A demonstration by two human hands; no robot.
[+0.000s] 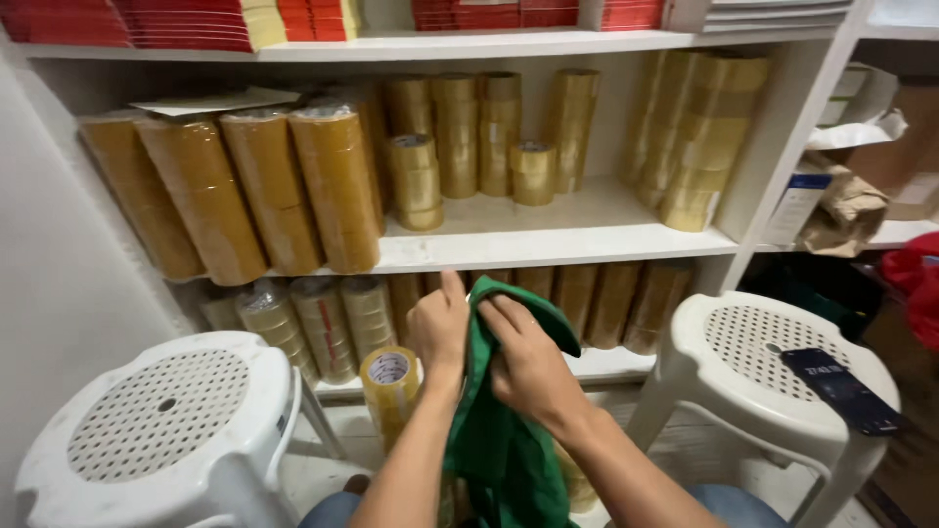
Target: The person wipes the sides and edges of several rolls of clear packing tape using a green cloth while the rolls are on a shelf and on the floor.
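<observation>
White shelving (pixel 548 240) filled the background, with many stacks of brownish-yellow rolls of packing tape (pixel 333 186) standing and leaning across the middle of the frame, and flat red packs (pixel 186 24) lying on the top board. Two white plastic stools with perforated seats stood low in the picture, one at the lower left (pixel 156 420) and one at the right (pixel 773 362); on the right stool a dark flat card-like thing (pixel 841 391) rested at the edge of the seat. Both forearms rose from the bottom centre of the frame, and the hands met just below the middle shelf. A green cloth (pixel 504 450) hung between them: its long axis ran almost vertical, from the top corner near the fingertips down to the bottom edge of the frame, where its end was hidden. The left hand (pixel 438 332) was on the left side of the cloth, fingers closed on the upper edge with one finger pointing up. The right hand (pixel 528 367) was on the right side and a little lower, fingers curled and pinching a fold of the same cloth. So both hands were touching the cloth at its top, and neither was clearly nearer than the other. One single roll of clear tape (pixel 389 381) stood just to the left of the left wrist, near but apart from it.
</observation>
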